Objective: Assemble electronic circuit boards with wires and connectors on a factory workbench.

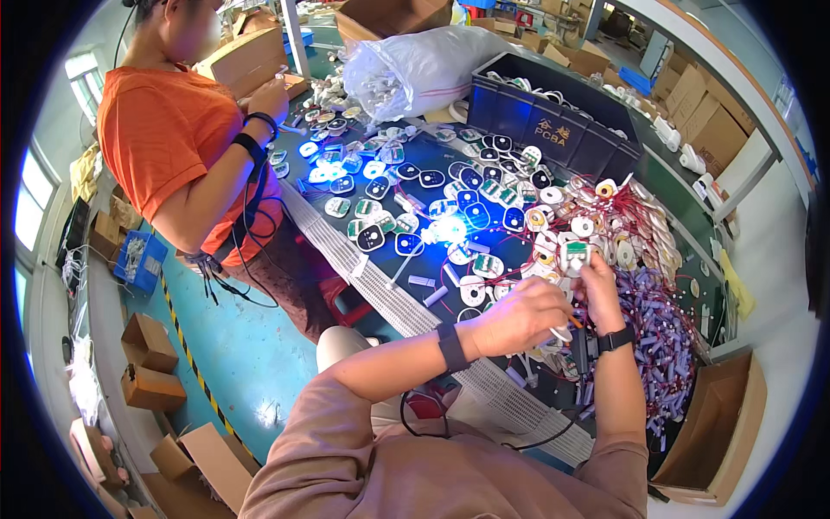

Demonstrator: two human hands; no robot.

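My right hand (pixel 598 281) is closed on a white plastic housing with a green circuit board (pixel 576 254), held up over the pile. Just left of it, my left hand (pixel 523 317) has its fingers pinched together; what they hold is not clear. A small white piece (pixel 560 333) and a thin orange-brown stick (pixel 573 320) show beside its fingertips. Beneath, next to my right wrist, is a black tool-like object (pixel 582 350); a black cord runs nearby. White round parts with red wires (pixel 596 212) and many purple cylindrical cells (pixel 648 346) lie around my hands.
Oval housings (pixel 372 238), some glowing blue, cover the bench's middle. Behind stand a black bin (pixel 553 121) and a clear plastic bag (pixel 432 69). A co-worker in orange (pixel 173 147) stands at the left. A cardboard box (pixel 718 432) sits at the right edge.
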